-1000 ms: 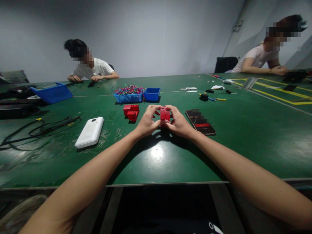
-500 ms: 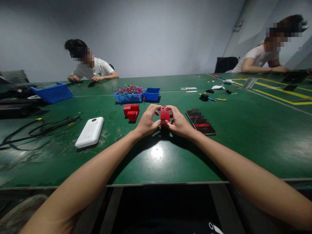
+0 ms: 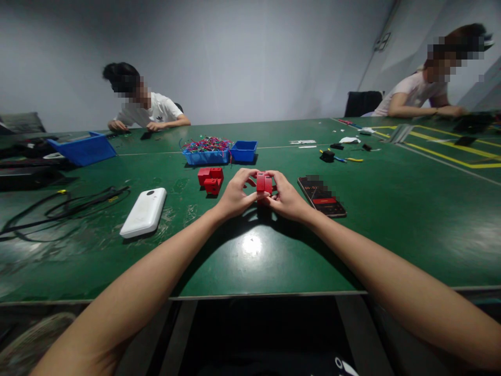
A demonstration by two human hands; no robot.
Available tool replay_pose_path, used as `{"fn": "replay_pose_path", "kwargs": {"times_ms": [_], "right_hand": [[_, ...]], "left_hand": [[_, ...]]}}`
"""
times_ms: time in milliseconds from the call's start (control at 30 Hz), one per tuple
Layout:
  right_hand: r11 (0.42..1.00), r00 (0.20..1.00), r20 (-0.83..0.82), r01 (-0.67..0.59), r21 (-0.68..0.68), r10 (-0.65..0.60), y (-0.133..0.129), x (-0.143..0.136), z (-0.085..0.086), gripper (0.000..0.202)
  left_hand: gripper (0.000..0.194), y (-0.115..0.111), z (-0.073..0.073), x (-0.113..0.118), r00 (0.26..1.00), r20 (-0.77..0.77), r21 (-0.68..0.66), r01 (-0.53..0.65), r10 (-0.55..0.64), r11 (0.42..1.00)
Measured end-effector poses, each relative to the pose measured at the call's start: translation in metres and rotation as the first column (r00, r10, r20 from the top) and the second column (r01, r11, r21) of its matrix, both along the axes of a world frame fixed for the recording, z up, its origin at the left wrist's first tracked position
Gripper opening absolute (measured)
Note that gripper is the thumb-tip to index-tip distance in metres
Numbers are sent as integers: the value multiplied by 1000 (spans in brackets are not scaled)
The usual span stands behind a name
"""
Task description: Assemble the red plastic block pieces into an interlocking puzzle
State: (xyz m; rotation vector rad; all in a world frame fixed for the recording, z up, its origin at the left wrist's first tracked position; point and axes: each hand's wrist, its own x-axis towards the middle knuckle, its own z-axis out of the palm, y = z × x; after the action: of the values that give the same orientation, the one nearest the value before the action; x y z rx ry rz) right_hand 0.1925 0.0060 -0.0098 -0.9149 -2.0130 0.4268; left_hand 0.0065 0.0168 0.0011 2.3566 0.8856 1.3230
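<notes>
Both hands, left hand (image 3: 235, 197) and right hand (image 3: 287, 198), have fingers clamped on a half-hidden red block (image 3: 264, 183).

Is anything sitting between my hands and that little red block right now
No. Both the left hand and right hand already pinch the red block directly, with nothing visible between fingers and block.
</notes>
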Motion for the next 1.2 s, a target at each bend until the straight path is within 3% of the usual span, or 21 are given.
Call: {"fn": "replay_pose_path", "kwargs": {"times_ms": [167,267,433,600,733,933,1200], "right_hand": [[999,1000,18,9,49,-10,-1,-2,0,49],[991,1000,26,-16,131,13,0,-3,0,51],[982,999,48,-31,186,23,1,-4,-2,53],[977,998,64,-29,209,16,1,-2,-2,55],[980,998,54,-39,194,29,1,-2,0,55],[984,998,52,-43,172,35,-1,-3,1,56],[982,998,60,-32,186,21,-1,-3,0,53]], "left_hand": [[40,-4,1,3,997,81,-57,2,3,998],[32,-7,4,6,983,171,-153,-44,71,987],[32,-4,0,12,948,296,-306,-18,113,952],[50,3,-10,14,887,397,-523,8,236,852],[54,3,-8,13,900,394,-638,121,188,761],[64,0,-4,12,892,444,-663,262,86,702],[63,1,-5,13,895,441,-625,247,74,741]]}}
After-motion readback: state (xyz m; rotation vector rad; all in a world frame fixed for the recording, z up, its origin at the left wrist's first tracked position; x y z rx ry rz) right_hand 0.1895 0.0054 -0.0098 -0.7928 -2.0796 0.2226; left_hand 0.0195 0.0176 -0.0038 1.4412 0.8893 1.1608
